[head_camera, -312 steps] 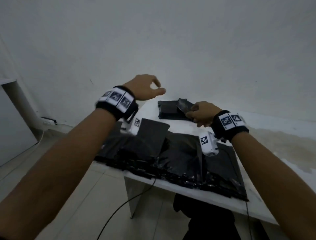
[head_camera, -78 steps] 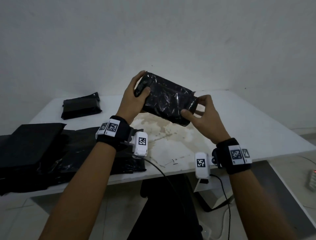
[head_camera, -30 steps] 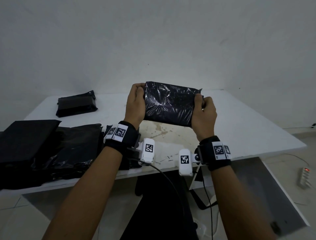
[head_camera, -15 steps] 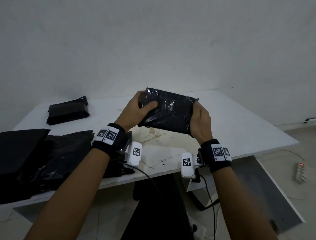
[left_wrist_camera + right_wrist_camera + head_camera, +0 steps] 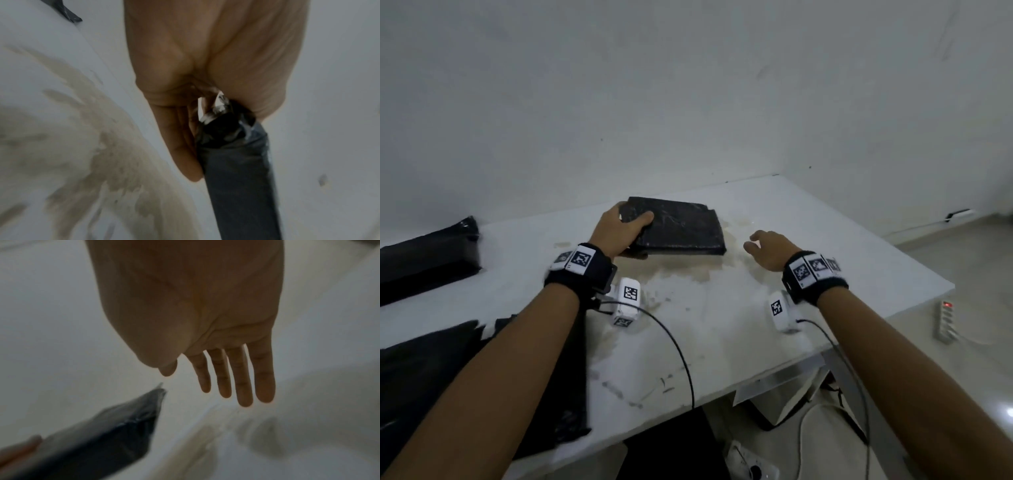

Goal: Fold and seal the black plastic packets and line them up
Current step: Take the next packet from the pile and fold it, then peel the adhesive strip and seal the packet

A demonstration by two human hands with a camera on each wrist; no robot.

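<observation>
A folded black plastic packet (image 5: 681, 228) lies on the white table (image 5: 791, 308) near its far edge. My left hand (image 5: 625, 231) grips the packet's left end, thumb on top and fingers underneath; the left wrist view shows the same packet (image 5: 236, 170) pinched in my left hand (image 5: 205, 105). To the packet's right, my right hand (image 5: 767, 245) hovers with straight fingers and holds nothing. In the right wrist view my right hand (image 5: 216, 378) is spread flat above the table, the packet's corner (image 5: 123, 426) just beside it.
Another folded black packet (image 5: 428, 257) lies at the far left by the wall. A pile of flat black bags (image 5: 424, 377) covers the table's near left. Brown stains mark the tabletop's middle (image 5: 681, 274). A power strip (image 5: 947, 320) lies on the floor at right.
The packet, held up in both hands, has come down onto the table. My right hand has let go and moved off to the right; my left still grips it.
</observation>
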